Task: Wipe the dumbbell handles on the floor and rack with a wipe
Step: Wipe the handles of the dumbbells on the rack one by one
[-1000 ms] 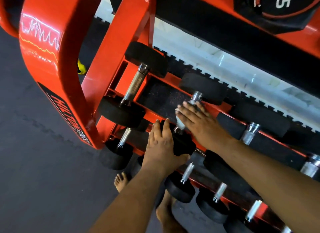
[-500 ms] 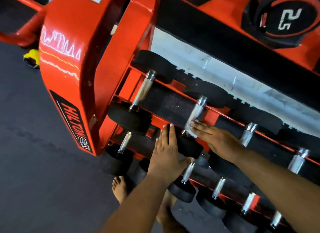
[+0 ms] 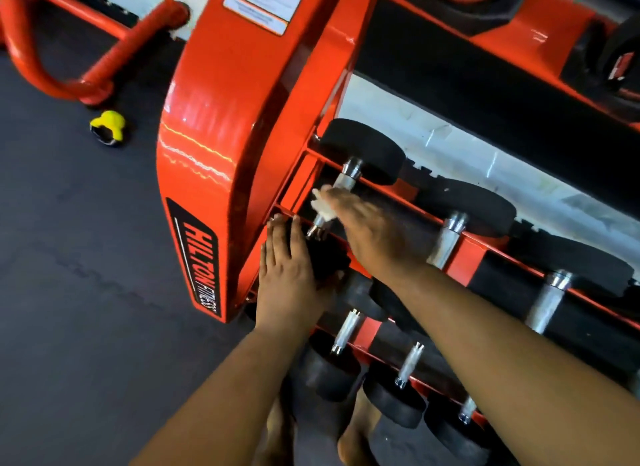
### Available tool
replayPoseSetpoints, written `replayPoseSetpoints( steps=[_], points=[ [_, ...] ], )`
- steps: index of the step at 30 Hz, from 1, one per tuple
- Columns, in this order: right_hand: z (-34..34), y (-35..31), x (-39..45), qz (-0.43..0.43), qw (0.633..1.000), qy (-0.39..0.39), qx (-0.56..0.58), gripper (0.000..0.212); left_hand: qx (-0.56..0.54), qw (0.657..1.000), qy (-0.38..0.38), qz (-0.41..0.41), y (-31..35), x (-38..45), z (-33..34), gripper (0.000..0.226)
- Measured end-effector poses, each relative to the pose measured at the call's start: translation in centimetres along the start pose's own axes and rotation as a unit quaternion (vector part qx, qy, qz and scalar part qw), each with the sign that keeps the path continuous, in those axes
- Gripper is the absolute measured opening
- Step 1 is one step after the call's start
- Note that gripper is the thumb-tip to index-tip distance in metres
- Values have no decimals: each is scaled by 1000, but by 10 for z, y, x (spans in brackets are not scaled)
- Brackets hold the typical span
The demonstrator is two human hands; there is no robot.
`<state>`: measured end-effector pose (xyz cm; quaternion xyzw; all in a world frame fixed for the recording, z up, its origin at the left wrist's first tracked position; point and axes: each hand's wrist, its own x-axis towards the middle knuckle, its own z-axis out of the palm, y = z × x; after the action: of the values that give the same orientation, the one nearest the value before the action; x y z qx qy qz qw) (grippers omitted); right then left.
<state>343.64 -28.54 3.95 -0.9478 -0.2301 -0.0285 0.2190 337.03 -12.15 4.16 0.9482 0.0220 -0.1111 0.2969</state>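
the right hand (image 3: 374, 237) is lying flat, fingers straight, pressing a white wipe (image 3: 320, 205) onto the handle (image 3: 332, 202) of the end dumbbell on the rack (image 3: 221, 126). the left hand (image 3: 287, 275) is resting flat, ungripped, against that dumbbell's near black head (image 3: 327, 261), just beside the rack's orange end post.

Two bare forearms in view, no sleeves visible up to frame edge. Left hand (image 3: 289, 275) bare: no glove, no ring or watch seen. Right hand (image 3: 374, 235) bare too, motion-blurred, so fine detail not readable. Wrists without bands or straps. Bare feet (image 3: 353, 441) partly visible at bottom edge, no shoes or socks. No clothing in frame.
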Motion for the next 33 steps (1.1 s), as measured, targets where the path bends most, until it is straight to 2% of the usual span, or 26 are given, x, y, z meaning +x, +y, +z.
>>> replayPoseSetpoints(
  steps=[3, 5, 9, 11, 13, 14, 15, 18, 20, 23, 25, 28, 30, 33],
  points=[
    [22, 9, 13, -141, 972, -156, -101, 52, 9, 1000, -21, -20, -2, 9, -3, 125],
    [17, 25, 20, -168, 950, -190, -184, 57, 27, 998, -33, -37, -1, 13, -5, 134],
    [0, 39, 21, -39, 972, -104, -207, 82, 32, 996, -63, -50, 3, 16, -8, 137],
    [14, 27, 11, -72, 967, -129, -206, 82, 28, 995, -82, -45, 3, 17, -12, 134],
    [25, 22, 6, -174, 948, -197, -177, 75, 29, 992, -110, -45, 3, 18, -16, 131],
    [22, 24, 9, -197, 945, -199, -166, 68, 33, 991, -122, -44, 2, 19, -18, 130],
    [16, 29, 15, -188, 949, -188, -172, 65, 38, 989, -135, -44, 3, 20, -21, 129],
    [5, 36, 25, -60, 958, -150, -239, 78, 53, 981, -181, -44, 5, 22, -28, 126],
    [18, 30, 19, -29, 961, -164, -222, 79, 54, 978, -195, -45, 6, 24, -31, 123],
    [31, 26, 6, -150, 950, -218, -168, 64, 43, 978, -199, -50, 7, 24, -33, 122],
    [14, 29, 11, -180, 943, -217, -180, 65, 48, 978, -199, -48, 6, 23, -33, 120],
    [-4, 32, 25, -92, 953, -156, -244, 81, 48, 975, -211, -52, 7, 24, -34, 118],
    [1, 28, 27, -43, 951, -145, -269, 78, 48, 974, -216, -56, 7, 24, -34, 119],
    [15, 24, 31, -31, 947, -156, -278, 71, 49, 974, -215, -58, 8, 25, -33, 120]
  ],
)
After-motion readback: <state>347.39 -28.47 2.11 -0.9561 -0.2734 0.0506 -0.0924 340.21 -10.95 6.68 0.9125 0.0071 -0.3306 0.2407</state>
